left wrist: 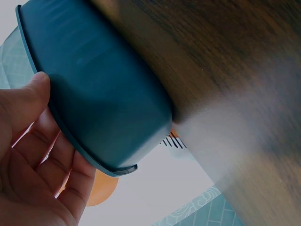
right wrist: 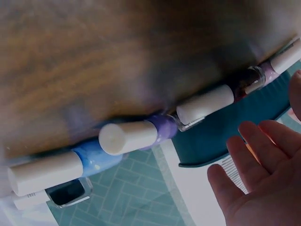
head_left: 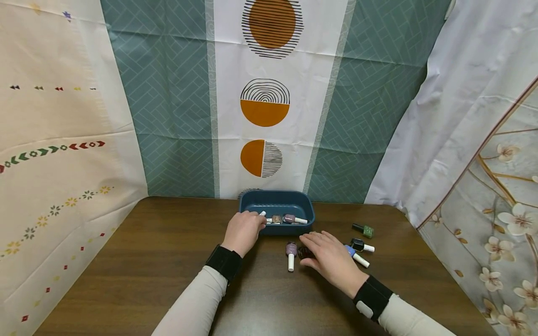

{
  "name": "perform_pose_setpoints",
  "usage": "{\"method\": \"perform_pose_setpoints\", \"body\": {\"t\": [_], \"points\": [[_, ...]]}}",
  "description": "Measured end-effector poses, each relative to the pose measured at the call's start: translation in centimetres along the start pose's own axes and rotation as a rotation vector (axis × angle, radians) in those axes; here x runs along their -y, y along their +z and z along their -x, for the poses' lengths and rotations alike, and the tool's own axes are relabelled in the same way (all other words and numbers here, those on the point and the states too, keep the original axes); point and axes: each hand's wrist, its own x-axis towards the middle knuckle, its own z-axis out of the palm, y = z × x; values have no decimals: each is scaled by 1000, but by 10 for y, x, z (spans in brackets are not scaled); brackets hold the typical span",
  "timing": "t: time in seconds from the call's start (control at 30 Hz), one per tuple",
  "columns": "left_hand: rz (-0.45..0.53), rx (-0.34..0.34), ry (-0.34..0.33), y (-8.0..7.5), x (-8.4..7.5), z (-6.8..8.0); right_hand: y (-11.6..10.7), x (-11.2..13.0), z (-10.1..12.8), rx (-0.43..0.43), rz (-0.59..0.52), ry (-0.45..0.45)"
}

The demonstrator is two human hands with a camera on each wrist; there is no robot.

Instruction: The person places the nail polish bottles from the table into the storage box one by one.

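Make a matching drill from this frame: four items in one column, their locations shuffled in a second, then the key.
Items
1. green bottle
2. lilac bottle
3. left hand
4. blue bottle

Locations
A. at the near left rim of the tub
B. on the table, just left of the right hand
C. farthest right on the table, level with the tub's front
D. partly hidden behind the right hand, white cap pointing right

Pairs: 1-C, 2-B, 3-A, 4-D
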Motion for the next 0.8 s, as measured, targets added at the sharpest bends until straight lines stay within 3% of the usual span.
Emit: {"method": "perform_pose_setpoints", "body": {"t": [0.8], "points": [[-3, 3, 0, 0, 0, 1, 9, -2, 7, 44, 83, 27]]}}
